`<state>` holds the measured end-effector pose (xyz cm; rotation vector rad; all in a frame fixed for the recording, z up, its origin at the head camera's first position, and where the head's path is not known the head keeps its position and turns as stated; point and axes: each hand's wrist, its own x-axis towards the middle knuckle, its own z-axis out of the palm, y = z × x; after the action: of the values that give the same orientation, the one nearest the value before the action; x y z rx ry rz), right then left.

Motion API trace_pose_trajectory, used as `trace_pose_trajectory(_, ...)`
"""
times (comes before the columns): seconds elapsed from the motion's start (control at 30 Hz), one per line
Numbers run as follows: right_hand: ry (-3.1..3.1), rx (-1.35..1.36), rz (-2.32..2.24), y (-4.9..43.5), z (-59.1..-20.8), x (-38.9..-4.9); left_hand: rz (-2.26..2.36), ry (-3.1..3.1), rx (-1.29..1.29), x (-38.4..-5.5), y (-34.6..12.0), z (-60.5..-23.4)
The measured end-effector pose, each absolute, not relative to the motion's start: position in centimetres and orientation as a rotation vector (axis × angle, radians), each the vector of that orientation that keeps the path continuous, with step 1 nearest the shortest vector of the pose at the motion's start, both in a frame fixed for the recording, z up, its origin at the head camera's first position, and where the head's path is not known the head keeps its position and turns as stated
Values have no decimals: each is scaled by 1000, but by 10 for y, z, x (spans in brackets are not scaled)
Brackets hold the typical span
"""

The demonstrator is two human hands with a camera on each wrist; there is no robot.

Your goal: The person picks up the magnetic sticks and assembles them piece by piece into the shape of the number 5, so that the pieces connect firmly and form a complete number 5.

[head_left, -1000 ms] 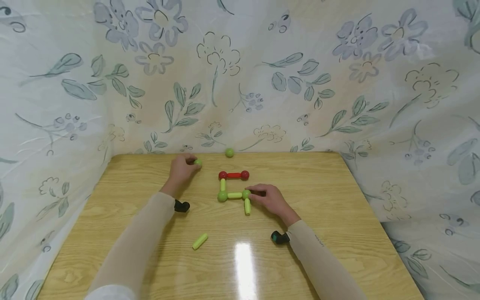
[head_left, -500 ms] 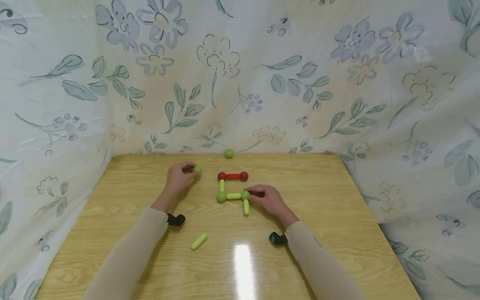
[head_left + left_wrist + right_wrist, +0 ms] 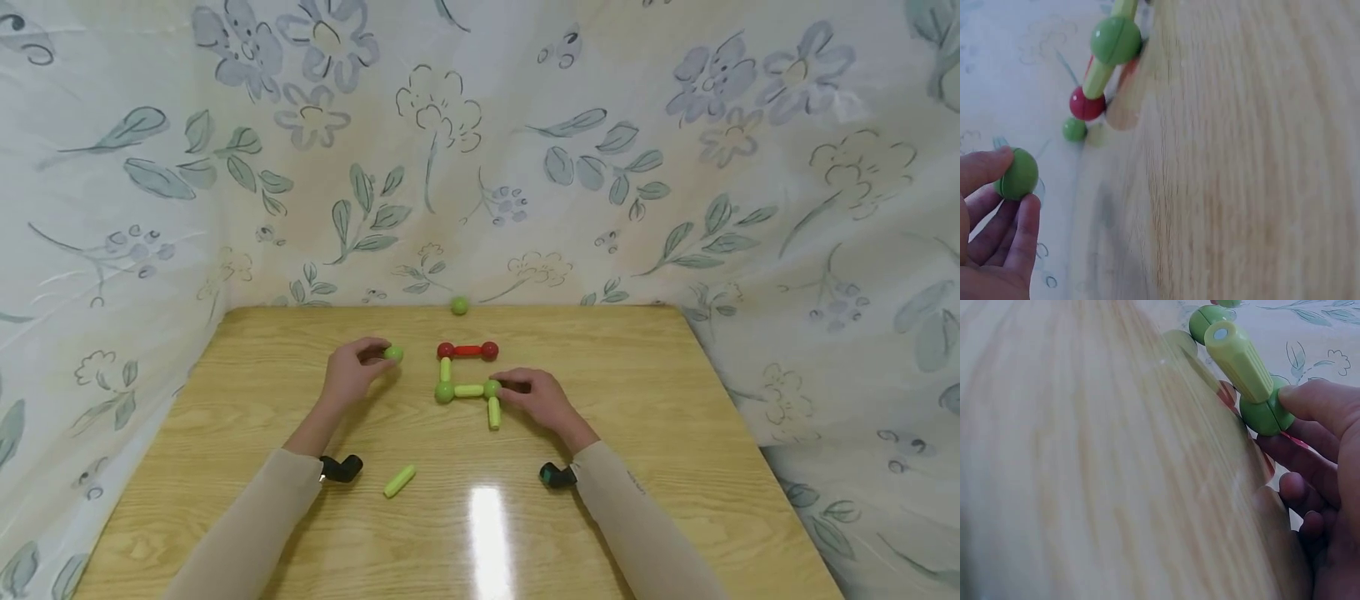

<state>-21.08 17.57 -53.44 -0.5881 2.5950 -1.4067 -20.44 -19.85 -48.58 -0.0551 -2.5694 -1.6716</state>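
Note:
My left hand [image 3: 351,369] pinches a green ball [image 3: 1019,175] between thumb and fingertips, just above the table and left of a joined figure of balls and rods. My right hand [image 3: 542,400] holds the green corner ball [image 3: 1266,415] of that figure between thumb and fingers. From this ball a ridged yellow-green rod [image 3: 1239,362] points toward me, its far end free. Another yellow-green rod [image 3: 469,390] runs left to a second green ball [image 3: 445,392]. A short upright rod [image 3: 446,369] links that to a red ball [image 3: 446,351], joined by a red rod [image 3: 467,351] to another red ball [image 3: 490,351].
A loose yellow-green rod [image 3: 400,482] lies nearer me on the wooden table [image 3: 637,358]. One green ball [image 3: 459,306] sits at the table's back edge, against the floral cloth [image 3: 480,167]. Each wrist carries a small black camera [image 3: 341,468].
My left hand has drawn back toward me and slightly left from near the table's back edge, carrying the green ball. The right hand stays on the corner ball.

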Motion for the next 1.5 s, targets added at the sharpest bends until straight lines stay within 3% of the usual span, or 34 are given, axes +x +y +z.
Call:
trace_pose_trajectory(0.7,2608,-571,-1399,173,-529,-213,-1933,-2250,-138,-141,-169,-460)
trace_pose_trajectory(1.5,2619,-620,-1396,176,-533,-213,-1705,-2389,-891,-99,-91,-503)
